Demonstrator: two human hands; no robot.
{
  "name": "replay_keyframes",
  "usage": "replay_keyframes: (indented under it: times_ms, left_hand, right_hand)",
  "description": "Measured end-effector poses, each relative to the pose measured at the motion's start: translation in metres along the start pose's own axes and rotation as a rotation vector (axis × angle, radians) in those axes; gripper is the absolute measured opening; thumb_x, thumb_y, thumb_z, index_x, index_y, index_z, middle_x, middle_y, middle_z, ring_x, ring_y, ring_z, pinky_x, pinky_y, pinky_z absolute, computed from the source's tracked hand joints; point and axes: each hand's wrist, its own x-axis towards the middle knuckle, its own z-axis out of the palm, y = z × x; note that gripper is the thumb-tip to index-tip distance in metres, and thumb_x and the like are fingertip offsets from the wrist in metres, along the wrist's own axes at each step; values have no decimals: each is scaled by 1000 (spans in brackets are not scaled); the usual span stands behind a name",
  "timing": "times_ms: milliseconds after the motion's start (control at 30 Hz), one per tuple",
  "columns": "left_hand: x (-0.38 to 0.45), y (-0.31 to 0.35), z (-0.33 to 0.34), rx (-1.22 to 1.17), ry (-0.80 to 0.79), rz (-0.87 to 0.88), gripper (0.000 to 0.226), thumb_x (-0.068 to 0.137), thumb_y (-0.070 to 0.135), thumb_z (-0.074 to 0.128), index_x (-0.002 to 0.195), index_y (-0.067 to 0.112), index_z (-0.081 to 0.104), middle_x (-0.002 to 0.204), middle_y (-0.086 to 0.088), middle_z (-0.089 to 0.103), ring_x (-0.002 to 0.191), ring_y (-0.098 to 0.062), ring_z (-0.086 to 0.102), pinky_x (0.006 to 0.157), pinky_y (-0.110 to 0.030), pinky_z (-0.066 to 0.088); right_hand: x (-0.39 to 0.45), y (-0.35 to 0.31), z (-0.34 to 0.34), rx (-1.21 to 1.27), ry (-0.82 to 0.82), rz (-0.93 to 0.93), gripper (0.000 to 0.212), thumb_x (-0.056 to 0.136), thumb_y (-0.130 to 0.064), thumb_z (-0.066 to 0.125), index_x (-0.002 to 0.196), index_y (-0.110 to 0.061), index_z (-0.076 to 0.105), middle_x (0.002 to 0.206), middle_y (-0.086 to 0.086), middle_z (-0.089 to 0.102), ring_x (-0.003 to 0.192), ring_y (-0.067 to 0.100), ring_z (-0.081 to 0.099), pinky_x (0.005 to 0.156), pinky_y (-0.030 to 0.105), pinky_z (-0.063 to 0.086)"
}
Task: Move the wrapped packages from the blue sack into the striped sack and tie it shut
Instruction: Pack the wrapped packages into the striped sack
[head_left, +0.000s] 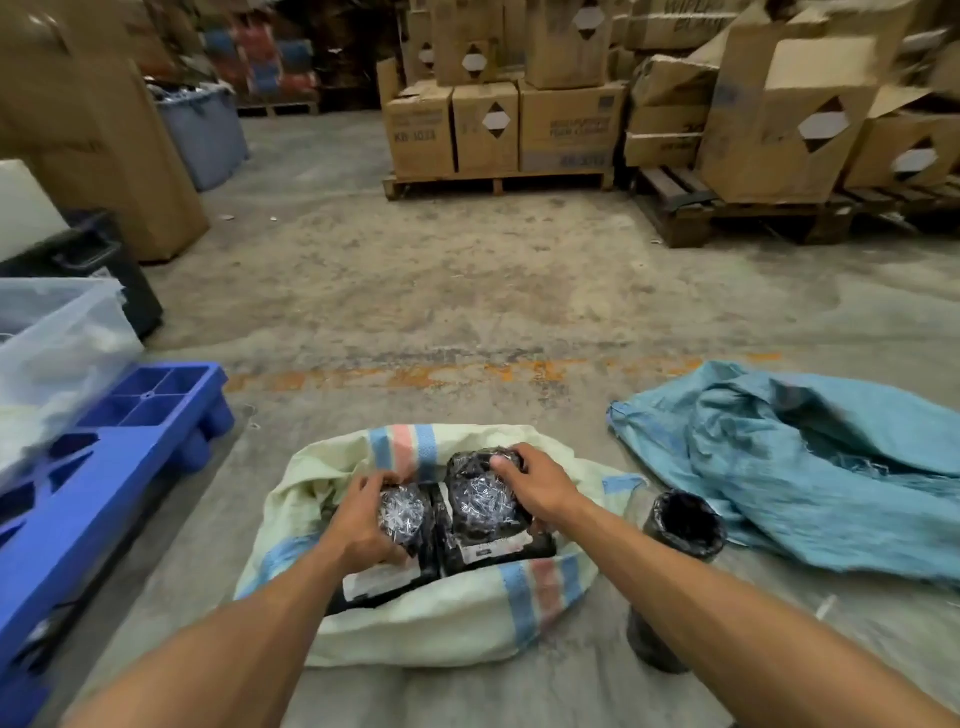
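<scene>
Left hand (363, 525): grip clasped around a wrapped package (404, 514), a black roll in clear film, fingers curled over its far end and thumb low on its near side. Right hand (540, 488): palm and fingers laid over the top of a second package (480, 499), larger and standing beside the first; grip looks clamped on it, though motion blur at the fingertips leaves the contact uncertain.

Both packages sit inside the open mouth of the striped sack (441, 618), a pale woven sack with blue and pink bands, resting on the concrete floor (415, 291) directly in front of the person. More black packages with white labels (382, 574) lie beneath the two held ones, inside the sack.

One further package (675, 561) stands upright on the floor just right of the striped sack, partly hidden by the right forearm. Beyond it the blue sack (810, 467) lies slumped and crumpled on the floor, mouth open towards the camera.

Left edge: blue plastic pallet (104, 467) carrying a clear bin (62, 343). Far side: cardboard boxes (498, 124) stacked on wooden pallets (498, 183).
</scene>
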Motion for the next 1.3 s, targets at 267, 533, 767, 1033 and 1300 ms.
replay_keyframes:
  times_ms: [267, 533, 767, 1033, 1300]
  left_hand:
    - [13, -26, 13, -18, 20, 31, 114, 58, 5, 89, 152, 24, 26, 156, -2, 23, 140, -23, 30, 118, -39, 27]
    - [28, -53, 20, -142, -103, 90, 114, 59, -3, 76, 153, 30, 21, 157, 2, 22, 144, -16, 24, 117, -30, 26]
    - [29, -58, 23, 64, -163, 99, 111, 74, -7, 66, 155, 37, 4, 161, 14, -12, 151, -17, -3, 119, -31, 24]
    - [18, -27, 20, 260, -170, 211, 102, 76, 13, 67, 154, 41, 9, 160, 9, -25, 146, -23, -26, 114, -63, -6]
    - [-2, 55, 34, 284, -175, 540, 61, 87, 22, 65, 144, 26, 43, 147, -5, 33, 138, -20, 28, 118, -35, 23]
  right_hand:
    - [29, 3, 42, -76, -40, 114, 39, 101, -36, 49, 131, -11, 52, 125, 8, 62, 107, 23, 58, 89, 32, 44]
    - [32, 20, 58, -99, -57, 94, 66, 90, -25, 70, 146, -17, 37, 145, 3, 49, 124, 20, 53, 102, 30, 41]
    - [38, 28, 60, -214, -151, 37, 70, 98, -27, 59, 156, -24, 21, 159, 4, 31, 144, 24, 33, 117, 35, 28]
    - [-2, 32, 23, -346, 3, -249, 58, 100, -37, 50, 152, -30, 25, 148, 2, 41, 134, 20, 42, 109, 43, 40]
    - [-61, 52, -79, -317, 169, -265, 38, 98, -25, 53, 134, -35, 47, 94, -18, 57, 77, 6, 59, 75, 32, 49]
